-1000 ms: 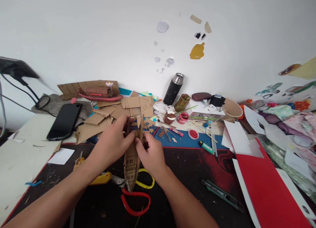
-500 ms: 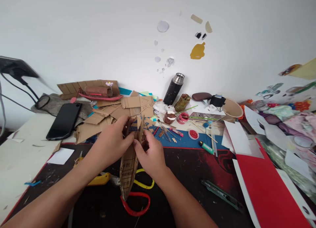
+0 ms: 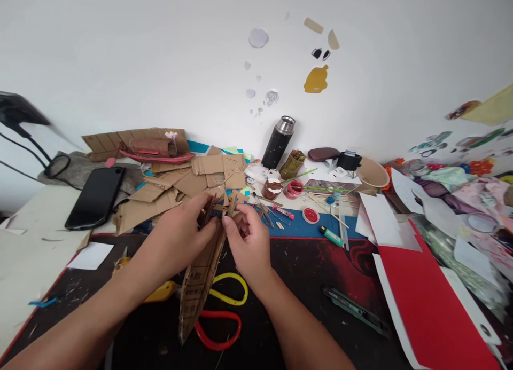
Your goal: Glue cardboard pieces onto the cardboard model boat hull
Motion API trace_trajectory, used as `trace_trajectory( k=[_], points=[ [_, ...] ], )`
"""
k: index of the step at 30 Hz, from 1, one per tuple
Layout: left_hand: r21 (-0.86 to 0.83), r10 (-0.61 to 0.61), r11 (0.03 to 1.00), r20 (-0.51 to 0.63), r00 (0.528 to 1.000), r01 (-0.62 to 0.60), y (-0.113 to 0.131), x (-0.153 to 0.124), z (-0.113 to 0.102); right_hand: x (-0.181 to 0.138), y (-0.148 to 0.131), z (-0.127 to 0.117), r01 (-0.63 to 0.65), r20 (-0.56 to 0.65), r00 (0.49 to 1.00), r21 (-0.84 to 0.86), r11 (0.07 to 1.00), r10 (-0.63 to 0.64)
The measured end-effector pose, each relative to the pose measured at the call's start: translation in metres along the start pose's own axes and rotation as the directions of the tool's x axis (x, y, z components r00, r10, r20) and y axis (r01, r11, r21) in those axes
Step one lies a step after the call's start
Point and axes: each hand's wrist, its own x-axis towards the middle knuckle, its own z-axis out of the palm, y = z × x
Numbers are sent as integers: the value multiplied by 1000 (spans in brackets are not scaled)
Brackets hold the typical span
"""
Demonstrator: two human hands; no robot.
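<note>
Both my hands hold a long folded cardboard piece (image 3: 198,282) with printed characters over a dark desk mat (image 3: 296,268). My left hand (image 3: 182,236) grips its upper end from the left, fingers closed on the cardboard. My right hand (image 3: 248,242) pinches the same upper end from the right with thumb and fingers. The piece's lower end points toward me and leans to the left. Beneath it lie scissors with yellow and red handles (image 3: 224,311).
Cardboard scraps (image 3: 176,186) are heaped behind my hands. A black phone (image 3: 95,196) lies at the left, a black flask (image 3: 277,143) by the wall. Paint pots (image 3: 294,188), sticks, a green lighter (image 3: 331,235), a utility knife (image 3: 355,311) and a red sheet (image 3: 433,300) lie at the right.
The cardboard piece's lower end has swung left and toward me. Both hands shifted slightly, still holding its top. The view moved a little to the right.
</note>
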Motion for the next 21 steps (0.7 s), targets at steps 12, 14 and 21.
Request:
trace_trajectory(
  k=[12, 14, 21],
  points=[
    [-25, -11, 1000, -28, 1000, 10, 3, -1, 1, 3, -2, -1, -54, -1, 999, 98, 994, 54],
    [-27, -2, 1000, -33, 999, 2, 3, -1, 1, 3, -2, -2, -48, 3, 999, 73, 996, 48],
    [14, 38, 999, -33, 999, -38, 1, -4, 8, 1, 1, -3, -59, 25, 998, 5, 998, 59]
  ],
)
